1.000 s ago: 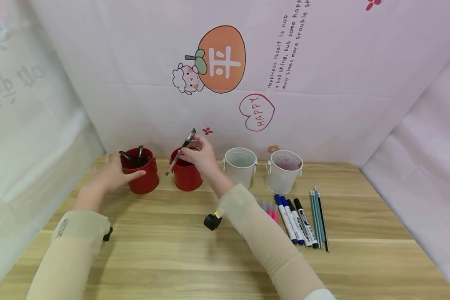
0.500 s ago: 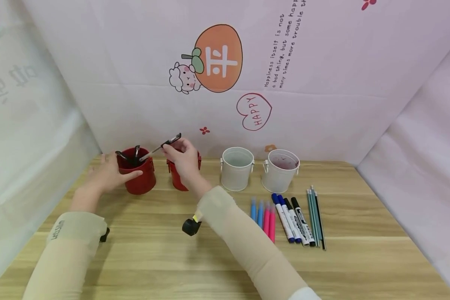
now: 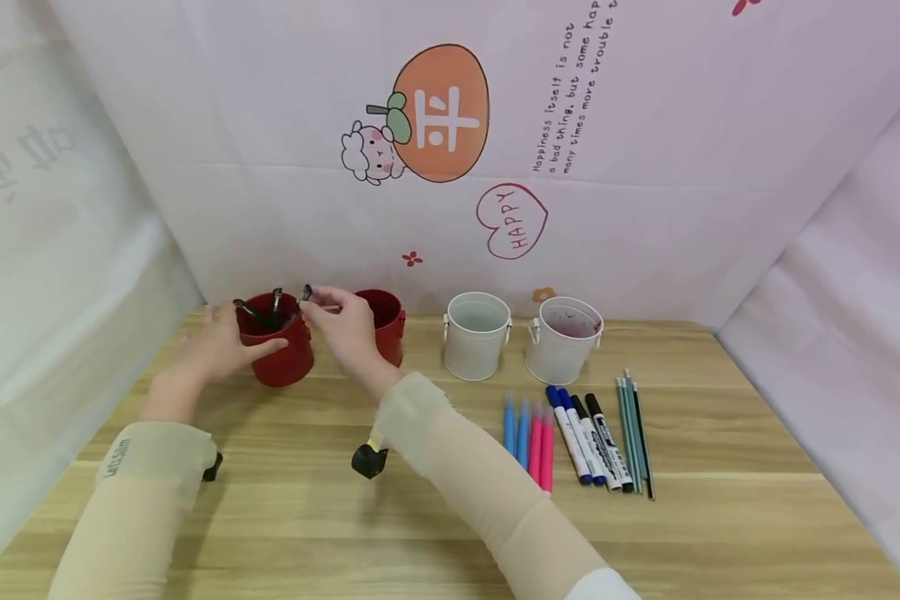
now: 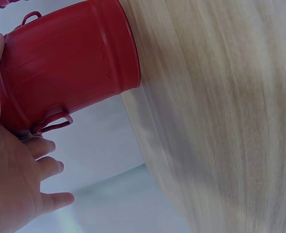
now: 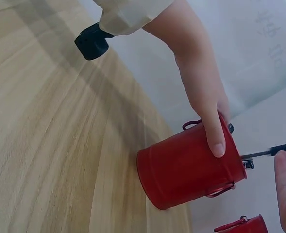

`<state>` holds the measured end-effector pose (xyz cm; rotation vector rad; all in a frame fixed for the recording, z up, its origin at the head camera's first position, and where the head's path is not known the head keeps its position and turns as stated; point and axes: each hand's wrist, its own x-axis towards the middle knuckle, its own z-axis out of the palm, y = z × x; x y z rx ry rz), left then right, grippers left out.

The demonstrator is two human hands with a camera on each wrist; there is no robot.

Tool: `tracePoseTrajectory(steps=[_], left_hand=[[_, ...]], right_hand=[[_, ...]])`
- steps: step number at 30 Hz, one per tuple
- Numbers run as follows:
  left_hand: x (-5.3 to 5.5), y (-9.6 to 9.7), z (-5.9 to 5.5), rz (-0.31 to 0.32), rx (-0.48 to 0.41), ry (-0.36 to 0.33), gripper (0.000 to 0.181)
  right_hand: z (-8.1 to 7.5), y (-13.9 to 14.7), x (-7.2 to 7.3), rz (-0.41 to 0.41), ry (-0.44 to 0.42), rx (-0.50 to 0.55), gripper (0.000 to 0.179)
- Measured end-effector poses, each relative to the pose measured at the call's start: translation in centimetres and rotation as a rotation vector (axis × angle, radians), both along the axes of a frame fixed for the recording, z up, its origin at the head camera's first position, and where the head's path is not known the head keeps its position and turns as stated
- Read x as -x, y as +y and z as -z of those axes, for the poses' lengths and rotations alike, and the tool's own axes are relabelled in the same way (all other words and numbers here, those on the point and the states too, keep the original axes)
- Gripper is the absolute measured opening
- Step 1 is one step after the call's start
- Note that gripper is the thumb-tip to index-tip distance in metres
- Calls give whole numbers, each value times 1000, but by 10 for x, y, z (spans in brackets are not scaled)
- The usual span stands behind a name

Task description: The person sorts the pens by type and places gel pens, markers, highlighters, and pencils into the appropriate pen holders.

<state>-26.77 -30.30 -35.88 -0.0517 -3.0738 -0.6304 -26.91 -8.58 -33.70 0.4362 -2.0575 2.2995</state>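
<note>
My left hand [image 3: 213, 350] holds the leftmost red bucket [image 3: 285, 362] near its rim. Its thumb lies across the front wall, with the other fingers at the far side, some of them spread away in the left wrist view. Black-capped pens [image 3: 251, 312] lean inside this bucket. At the bucket's right rim, my right hand [image 3: 348, 329] pinches a slim pen [image 5: 259, 155] with a dark end. In the right wrist view its lower end reaches the bucket's mouth. The second red bucket [image 3: 388, 329] stands just behind my right hand, partly covered by it.
Two white buckets [image 3: 472, 350] [image 3: 558, 354] stand farther right along the back wall. Before them lie blue and pink highlighters [image 3: 540, 446], blue and black markers [image 3: 588, 442] and several pencils [image 3: 633, 433] on the wooden table [image 3: 285, 517].
My right hand has moved left from the second red bucket to the leftmost one, bringing the pen over and down to its mouth. The left hand stays on its bucket.
</note>
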Motion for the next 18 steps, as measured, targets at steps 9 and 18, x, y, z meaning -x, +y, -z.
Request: tracePoseTrajectory(steps=[9, 18], left_hand=[[-1, 0, -1, 6, -19, -7, 121], [2, -1, -1, 12, -74, -22, 119]], right_hand=[[7, 16, 0, -37, 64, -146, 30], [9, 30, 4, -86, 47, -209, 29]])
